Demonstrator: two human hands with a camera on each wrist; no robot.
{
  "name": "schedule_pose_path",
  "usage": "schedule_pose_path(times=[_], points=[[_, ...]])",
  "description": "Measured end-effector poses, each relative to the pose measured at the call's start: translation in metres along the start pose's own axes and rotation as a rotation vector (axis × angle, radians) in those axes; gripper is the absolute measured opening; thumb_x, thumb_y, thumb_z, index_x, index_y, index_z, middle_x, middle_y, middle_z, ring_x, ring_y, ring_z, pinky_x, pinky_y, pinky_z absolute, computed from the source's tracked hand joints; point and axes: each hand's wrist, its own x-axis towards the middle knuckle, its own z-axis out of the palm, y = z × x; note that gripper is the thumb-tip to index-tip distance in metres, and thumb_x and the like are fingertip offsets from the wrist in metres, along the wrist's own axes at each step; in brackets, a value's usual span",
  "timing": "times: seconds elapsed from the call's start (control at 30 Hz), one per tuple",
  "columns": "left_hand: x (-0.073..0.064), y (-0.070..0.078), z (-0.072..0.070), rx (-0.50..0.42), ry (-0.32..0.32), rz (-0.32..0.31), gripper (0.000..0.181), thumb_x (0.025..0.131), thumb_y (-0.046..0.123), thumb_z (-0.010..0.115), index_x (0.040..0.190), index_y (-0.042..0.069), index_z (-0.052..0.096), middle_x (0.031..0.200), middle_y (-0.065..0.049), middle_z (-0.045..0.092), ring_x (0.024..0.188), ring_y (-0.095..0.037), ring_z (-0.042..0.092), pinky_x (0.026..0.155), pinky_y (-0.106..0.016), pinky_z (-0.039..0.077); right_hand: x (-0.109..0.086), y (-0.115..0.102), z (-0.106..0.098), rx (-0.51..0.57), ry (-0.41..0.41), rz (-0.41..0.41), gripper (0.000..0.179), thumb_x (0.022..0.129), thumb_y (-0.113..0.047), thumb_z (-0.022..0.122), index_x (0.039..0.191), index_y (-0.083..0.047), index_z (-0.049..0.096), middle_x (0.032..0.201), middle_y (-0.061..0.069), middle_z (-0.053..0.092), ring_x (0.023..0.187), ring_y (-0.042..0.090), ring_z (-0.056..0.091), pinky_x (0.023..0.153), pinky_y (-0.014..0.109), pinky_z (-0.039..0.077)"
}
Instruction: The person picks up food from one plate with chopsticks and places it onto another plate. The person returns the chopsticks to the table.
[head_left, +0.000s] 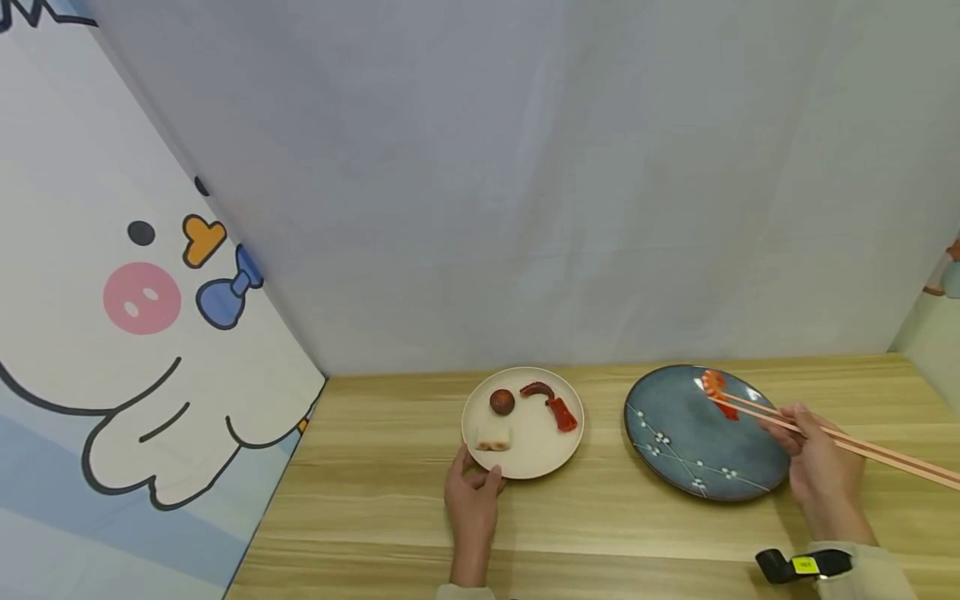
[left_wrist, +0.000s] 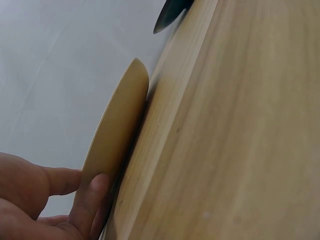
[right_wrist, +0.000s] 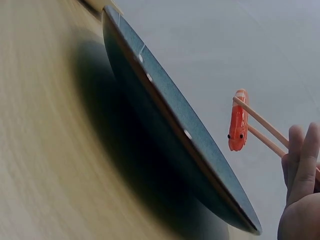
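In the head view my right hand [head_left: 825,467] grips a pair of pale wooden chopsticks [head_left: 892,460]. Their tips pinch an orange-red prawn [head_left: 714,383] over a blue-grey plate [head_left: 675,425] with white blossoms. From the right wrist, the prawn [right_wrist: 238,120] shows higher than the plate's rim, its dark eyes facing down. My left hand [head_left: 472,508] holds the near-left rim of a cream plate [head_left: 532,454], thumb and fingers against its edge. On that plate lie a brown ball [head_left: 502,402], a dark red tentacle [head_left: 537,389], a red piece [head_left: 562,415] and a white block [head_left: 493,438].
Both plates stand on a wood-grain table [head_left: 360,500], close to its back edge. A grey-white cloth [head_left: 525,183] rises behind it. To the left hangs a panel [head_left: 60,275] with a cartoon figure. A black strap [head_left: 806,565] circles my right wrist.
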Motion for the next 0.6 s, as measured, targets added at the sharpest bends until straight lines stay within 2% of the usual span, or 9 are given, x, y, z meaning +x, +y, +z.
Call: schedule_pose_path(times=[0.33, 0.6], points=[[0.0008, -0.0009, -0.0011, -0.029, -0.013, -0.013, 0.067, 0.091, -0.017, 0.068, 0.15, -0.022, 0.037, 0.13, -0.034, 0.057, 0.081, -0.027, 0.072, 0.068, -0.023, 0.066, 0.0022, -0.0062, -0.001, -0.064, 0.128, 0.031, 0.032, 0.107, -0.003, 0.058, 0.084, 0.001, 0.08, 0.076, 0.011, 0.077, 0.066, 0.018, 0.078, 0.062, 0.022, 0.065], [-0.0003, 0.0021, -0.0017, -0.025, -0.013, -0.022, 0.067, 0.092, -0.017, 0.068, 0.15, -0.022, 0.037, 0.13, -0.034, 0.057, 0.081, -0.027, 0.072, 0.068, -0.024, 0.066, 0.0047, -0.0066, -0.0005, -0.054, 0.201, 0.014, 0.027, 0.104, 0.001, 0.061, 0.084, 0.001, 0.079, 0.076, 0.011, 0.075, 0.066, 0.018, 0.077, 0.061, 0.024, 0.066]])
